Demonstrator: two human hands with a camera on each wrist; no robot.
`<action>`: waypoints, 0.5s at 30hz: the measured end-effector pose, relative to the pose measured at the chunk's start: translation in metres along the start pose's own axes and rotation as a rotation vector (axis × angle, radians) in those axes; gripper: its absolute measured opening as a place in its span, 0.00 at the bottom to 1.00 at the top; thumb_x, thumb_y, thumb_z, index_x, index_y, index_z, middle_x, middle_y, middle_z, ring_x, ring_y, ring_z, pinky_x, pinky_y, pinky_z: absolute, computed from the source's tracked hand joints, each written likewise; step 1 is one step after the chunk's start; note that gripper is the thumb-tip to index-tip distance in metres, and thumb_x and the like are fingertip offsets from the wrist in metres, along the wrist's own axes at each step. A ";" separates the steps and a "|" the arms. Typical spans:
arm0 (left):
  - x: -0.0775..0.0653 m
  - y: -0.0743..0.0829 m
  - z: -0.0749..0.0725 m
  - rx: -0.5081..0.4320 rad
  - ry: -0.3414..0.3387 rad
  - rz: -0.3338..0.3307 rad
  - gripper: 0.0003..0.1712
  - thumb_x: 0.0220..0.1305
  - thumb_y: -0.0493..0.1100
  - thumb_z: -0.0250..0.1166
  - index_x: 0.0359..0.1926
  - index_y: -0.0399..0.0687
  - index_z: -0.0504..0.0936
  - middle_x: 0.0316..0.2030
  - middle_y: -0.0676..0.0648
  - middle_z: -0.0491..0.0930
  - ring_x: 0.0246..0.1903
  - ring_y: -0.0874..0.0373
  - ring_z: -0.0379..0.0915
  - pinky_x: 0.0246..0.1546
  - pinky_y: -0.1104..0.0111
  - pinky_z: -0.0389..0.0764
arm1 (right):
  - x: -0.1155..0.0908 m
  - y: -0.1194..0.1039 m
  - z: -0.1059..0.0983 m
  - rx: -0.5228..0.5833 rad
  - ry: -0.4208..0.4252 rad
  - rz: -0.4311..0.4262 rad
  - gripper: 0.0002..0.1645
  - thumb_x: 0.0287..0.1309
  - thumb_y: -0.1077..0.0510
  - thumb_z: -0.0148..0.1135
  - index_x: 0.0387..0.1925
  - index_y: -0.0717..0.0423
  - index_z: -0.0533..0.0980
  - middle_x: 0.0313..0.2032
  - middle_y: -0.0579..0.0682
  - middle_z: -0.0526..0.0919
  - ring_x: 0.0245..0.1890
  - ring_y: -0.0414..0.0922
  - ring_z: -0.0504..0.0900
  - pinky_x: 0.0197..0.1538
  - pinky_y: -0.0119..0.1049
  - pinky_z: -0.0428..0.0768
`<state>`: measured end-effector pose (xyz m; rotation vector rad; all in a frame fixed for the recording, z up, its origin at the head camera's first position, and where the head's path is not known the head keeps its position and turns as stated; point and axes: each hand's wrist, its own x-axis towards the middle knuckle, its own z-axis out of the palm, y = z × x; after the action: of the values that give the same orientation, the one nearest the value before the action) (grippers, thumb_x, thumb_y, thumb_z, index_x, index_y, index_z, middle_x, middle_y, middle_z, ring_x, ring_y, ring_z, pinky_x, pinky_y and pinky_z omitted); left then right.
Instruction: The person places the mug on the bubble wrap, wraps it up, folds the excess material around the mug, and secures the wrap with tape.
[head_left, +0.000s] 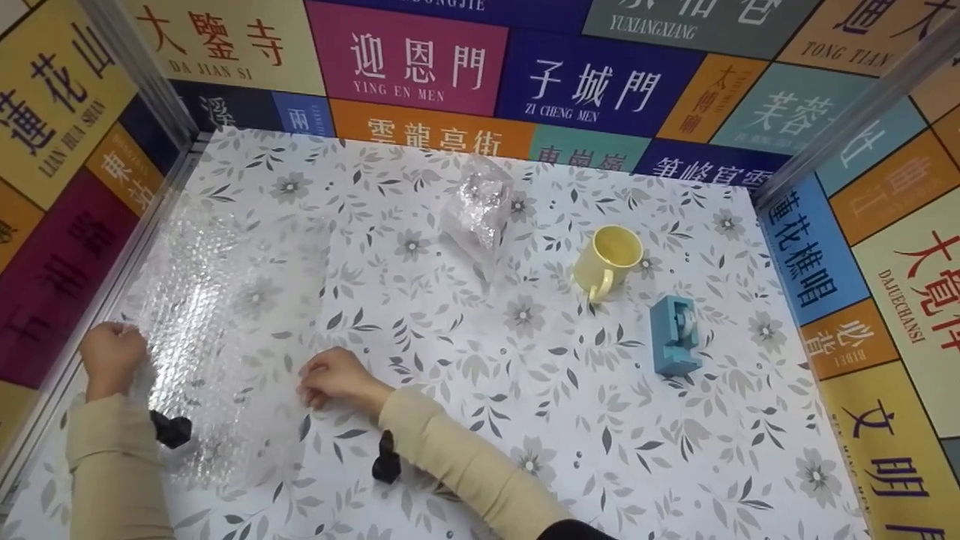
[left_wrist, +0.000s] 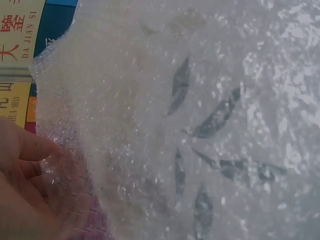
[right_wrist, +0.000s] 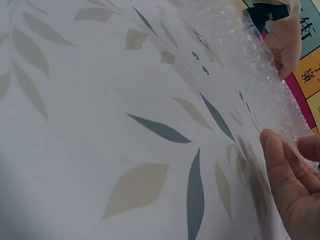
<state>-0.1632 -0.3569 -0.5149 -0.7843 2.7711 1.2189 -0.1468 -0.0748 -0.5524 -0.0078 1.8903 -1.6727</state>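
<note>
A clear sheet of bubble wrap (head_left: 199, 322) spreads over the left part of the table, shiny where light strikes it. My left hand (head_left: 112, 356) grips its left edge; in the left wrist view the thumb lies against the film, and the other fingers are partly hidden. At the opposite, right edge my right hand (head_left: 337, 381) pinches the sheet with bent fingers. The right wrist view shows the fingers (right_wrist: 280, 170) and thumb close to the film, though the exact contact is hard to see.
A crumpled clear plastic bundle (head_left: 480, 210) lies at the back middle. To its right stand a yellow mug (head_left: 609, 259) and a blue tape dispenser (head_left: 675, 337). Panels with printed characters (head_left: 420, 60) border the flower-patterned table (head_left: 570, 465) on three sides.
</note>
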 end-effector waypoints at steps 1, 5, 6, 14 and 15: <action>0.000 0.002 0.002 -0.013 0.000 -0.001 0.24 0.62 0.37 0.41 0.50 0.15 0.63 0.48 0.20 0.64 0.47 0.31 0.61 0.48 0.48 0.63 | -0.001 0.000 -0.002 -0.002 0.003 -0.007 0.06 0.49 0.73 0.57 0.31 0.68 0.78 0.16 0.56 0.80 0.11 0.41 0.74 0.21 0.34 0.78; 0.000 0.012 0.007 -0.026 0.018 0.019 0.24 0.65 0.37 0.39 0.51 0.16 0.63 0.49 0.21 0.64 0.49 0.31 0.61 0.48 0.48 0.64 | -0.007 0.000 -0.007 -0.011 -0.001 -0.028 0.06 0.47 0.73 0.58 0.30 0.69 0.78 0.16 0.56 0.80 0.12 0.42 0.75 0.22 0.35 0.79; 0.000 0.015 0.009 -0.031 0.028 0.027 0.23 0.65 0.37 0.39 0.51 0.17 0.63 0.48 0.22 0.66 0.48 0.33 0.61 0.46 0.49 0.65 | -0.008 0.001 -0.009 -0.018 -0.007 -0.031 0.06 0.47 0.73 0.58 0.30 0.69 0.77 0.16 0.56 0.80 0.12 0.42 0.76 0.22 0.35 0.79; -0.004 0.038 0.020 -0.022 0.052 0.075 0.18 0.65 0.38 0.42 0.46 0.27 0.69 0.29 0.48 0.74 0.32 0.58 0.67 0.34 0.64 0.65 | -0.025 -0.002 -0.025 -0.041 -0.049 -0.035 0.06 0.44 0.74 0.60 0.29 0.71 0.77 0.18 0.58 0.81 0.15 0.44 0.79 0.24 0.35 0.80; -0.004 0.041 0.021 -0.019 0.052 0.081 0.17 0.66 0.39 0.42 0.46 0.28 0.69 0.28 0.51 0.73 0.29 0.63 0.66 0.33 0.67 0.65 | -0.027 -0.003 -0.027 -0.035 -0.051 -0.026 0.06 0.43 0.74 0.60 0.29 0.71 0.77 0.18 0.57 0.81 0.15 0.43 0.79 0.25 0.36 0.80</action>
<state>-0.1815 -0.3173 -0.5004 -0.7223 2.8635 1.2573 -0.1373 -0.0405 -0.5379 -0.0885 1.8887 -1.6405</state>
